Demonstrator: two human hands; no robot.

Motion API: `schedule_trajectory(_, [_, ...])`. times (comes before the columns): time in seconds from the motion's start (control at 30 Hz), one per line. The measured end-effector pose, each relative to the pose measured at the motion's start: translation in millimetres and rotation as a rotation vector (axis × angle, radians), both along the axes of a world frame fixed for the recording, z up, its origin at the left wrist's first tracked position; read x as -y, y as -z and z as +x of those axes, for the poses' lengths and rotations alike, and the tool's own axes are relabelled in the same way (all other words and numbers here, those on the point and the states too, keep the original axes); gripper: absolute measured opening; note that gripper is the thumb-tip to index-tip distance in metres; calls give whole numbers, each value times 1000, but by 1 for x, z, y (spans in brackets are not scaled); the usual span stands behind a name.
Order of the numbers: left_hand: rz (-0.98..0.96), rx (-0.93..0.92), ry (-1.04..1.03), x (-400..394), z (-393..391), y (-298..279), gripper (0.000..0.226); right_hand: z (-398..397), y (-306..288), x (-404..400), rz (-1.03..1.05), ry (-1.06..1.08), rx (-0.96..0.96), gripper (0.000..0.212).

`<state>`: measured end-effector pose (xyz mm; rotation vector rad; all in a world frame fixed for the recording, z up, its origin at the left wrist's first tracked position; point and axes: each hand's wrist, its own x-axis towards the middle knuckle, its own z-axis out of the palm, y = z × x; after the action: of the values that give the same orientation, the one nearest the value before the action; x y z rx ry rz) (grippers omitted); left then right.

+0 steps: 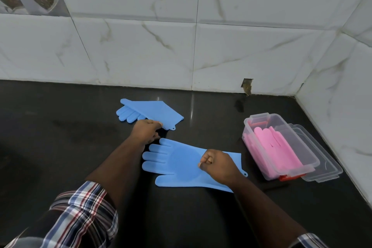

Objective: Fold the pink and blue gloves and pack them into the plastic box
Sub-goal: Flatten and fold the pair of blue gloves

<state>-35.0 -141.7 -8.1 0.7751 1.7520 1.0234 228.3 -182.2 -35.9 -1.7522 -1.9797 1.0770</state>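
Two blue gloves lie on the black counter (60, 119). The far blue glove (153, 109) is folded over its fingers, and my left hand (146, 131) pinches its near edge. The near blue glove (177, 162) lies flat, palm up, fingers pointing left. My right hand (218, 162) rests curled on its wrist part; whether it pinches the glove is unclear. Pink gloves (273, 146) lie inside the clear plastic box (298, 143) at the right.
The box's clear lid (320, 159) lies under and to the right of the box, with red clips showing at the ends. White marble-tiled walls close the counter at the back and right. A chipped hole (247, 85) sits in the back wall's base.
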Motion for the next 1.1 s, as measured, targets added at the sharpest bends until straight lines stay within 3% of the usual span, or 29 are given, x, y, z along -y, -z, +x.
schedule_trajectory(0.07, [-21, 87, -51, -3, 2, 0, 17, 0, 0, -1, -9, -3, 0, 13])
schedule_trajectory(0.53, [-197, 39, -36, -14, 7, 5, 32, -1, -4, 0, -24, -14, 21, 14])
schedule_trajectory(0.73, [-6, 106, -46, -14, 13, -14, 30, 0, -4, 0, -31, -5, 1, 13])
schedule_trajectory(0.83, [138, 134, 52, -11, 28, -40, 25, 0, -4, -2, -77, 13, -36, 15])
schedule_trajectory(0.9, [195, 134, 165, -8, 36, -55, 24, -3, -9, -4, -76, 47, -83, 29])
schedule_trajectory(1.0, [214, 125, 327, -1, 46, -70, 27, -14, -28, -8, 255, 143, -85, 61])
schedule_trajectory(1.1, [221, 133, 433, 6, 55, -79, 27, -26, -54, -14, 558, 117, 34, 77])
